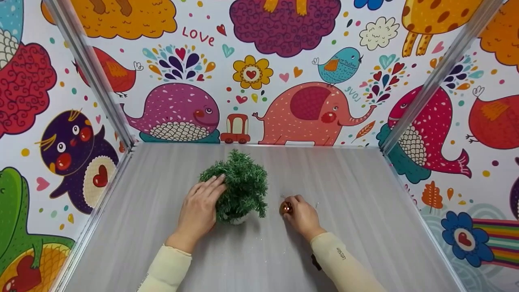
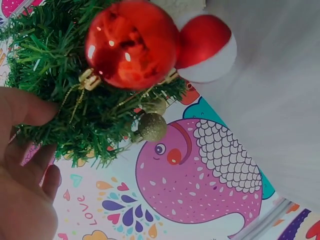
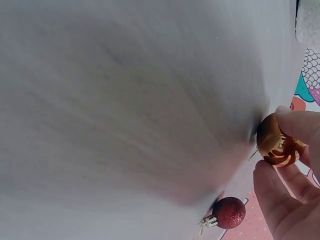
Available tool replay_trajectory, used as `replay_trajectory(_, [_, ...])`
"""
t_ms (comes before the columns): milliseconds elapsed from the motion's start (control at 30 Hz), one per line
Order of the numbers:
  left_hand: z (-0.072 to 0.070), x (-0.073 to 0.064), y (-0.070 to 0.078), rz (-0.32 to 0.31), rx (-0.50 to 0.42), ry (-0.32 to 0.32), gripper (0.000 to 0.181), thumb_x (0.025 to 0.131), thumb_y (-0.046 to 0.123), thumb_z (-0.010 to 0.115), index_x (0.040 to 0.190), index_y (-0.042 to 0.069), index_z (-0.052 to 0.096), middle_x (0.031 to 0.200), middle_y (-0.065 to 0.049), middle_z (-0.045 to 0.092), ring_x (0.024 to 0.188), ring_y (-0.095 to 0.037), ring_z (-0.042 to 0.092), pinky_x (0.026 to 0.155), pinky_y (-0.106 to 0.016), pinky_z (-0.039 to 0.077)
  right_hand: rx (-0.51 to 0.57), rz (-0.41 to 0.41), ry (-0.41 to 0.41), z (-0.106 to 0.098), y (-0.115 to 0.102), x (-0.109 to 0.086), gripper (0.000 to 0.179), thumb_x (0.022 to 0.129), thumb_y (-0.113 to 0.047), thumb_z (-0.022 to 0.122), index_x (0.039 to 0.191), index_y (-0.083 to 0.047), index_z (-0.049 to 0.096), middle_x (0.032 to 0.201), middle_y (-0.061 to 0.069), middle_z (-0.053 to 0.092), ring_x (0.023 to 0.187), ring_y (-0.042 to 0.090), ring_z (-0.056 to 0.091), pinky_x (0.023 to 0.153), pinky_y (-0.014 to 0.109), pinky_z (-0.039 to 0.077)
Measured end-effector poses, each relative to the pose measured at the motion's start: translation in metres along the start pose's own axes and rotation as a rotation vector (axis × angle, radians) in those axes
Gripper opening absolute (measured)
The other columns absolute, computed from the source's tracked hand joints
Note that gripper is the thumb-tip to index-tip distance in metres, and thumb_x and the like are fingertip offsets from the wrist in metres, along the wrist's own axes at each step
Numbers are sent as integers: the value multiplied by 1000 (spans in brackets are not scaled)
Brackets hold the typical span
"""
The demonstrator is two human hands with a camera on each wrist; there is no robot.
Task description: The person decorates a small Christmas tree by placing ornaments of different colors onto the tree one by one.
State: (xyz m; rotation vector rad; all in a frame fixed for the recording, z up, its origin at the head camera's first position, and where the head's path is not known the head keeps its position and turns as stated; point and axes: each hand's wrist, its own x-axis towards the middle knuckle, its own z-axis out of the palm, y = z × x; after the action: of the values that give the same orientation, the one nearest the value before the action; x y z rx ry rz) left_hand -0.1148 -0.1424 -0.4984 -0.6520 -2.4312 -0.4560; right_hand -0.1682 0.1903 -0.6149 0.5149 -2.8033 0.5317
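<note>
A small green artificial Christmas tree [image 1: 243,188] stands on the table in a pale base [image 1: 239,220]. My left hand [image 1: 200,207] holds its left side, fingers over the foliage and thumb [image 2: 30,107] against the branches. On the tree hang a shiny red bauble [image 2: 132,45], a red-and-white ball [image 2: 207,47] and a small gold glitter ball [image 2: 152,127]. Right of the tree, my right hand [image 1: 302,215] pinches a copper-coloured bauble [image 3: 274,142] between thumb and fingers, low by the tabletop. Near those fingers lies a dark red glitter bauble [image 3: 229,213] with a silver cap.
The grey table [image 1: 162,170] has metal frame rails [image 1: 97,81] at its sides and back corners. Printed cartoon walls [image 1: 251,48] rise behind and on both sides. Tiny bright specks lie on the tabletop in front of the tree.
</note>
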Motion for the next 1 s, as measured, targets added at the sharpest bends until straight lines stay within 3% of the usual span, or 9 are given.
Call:
replay_trajectory(667, [2,-3,2,3,30,-15,46,82,-12,61,124,6,67,146,-10,51,133,-27,49,109,-45,36,48,1,0,0,1,-2,42,80,-15,85,116,-9,63,109,7,62,91,29,67,79,44,56])
replay_trajectory(833, [2,-3,3,5,39,-13,49,79,-10,64,125,6,66,147,-11,51,134,-27,48,110,-44,35,79,-1,30,-9,-3,-2,43,79,-14,85,117,-10,64,112,5,63,94,28,67,80,45,56])
replay_trajectory(1000, [2,-3,4,18,45,5,50,76,-5,66,125,6,66,146,-12,51,133,-28,48,109,-45,35,120,-59,80,-24,-8,-3,44,79,-12,84,119,-13,64,115,3,63,94,24,67,76,42,56])
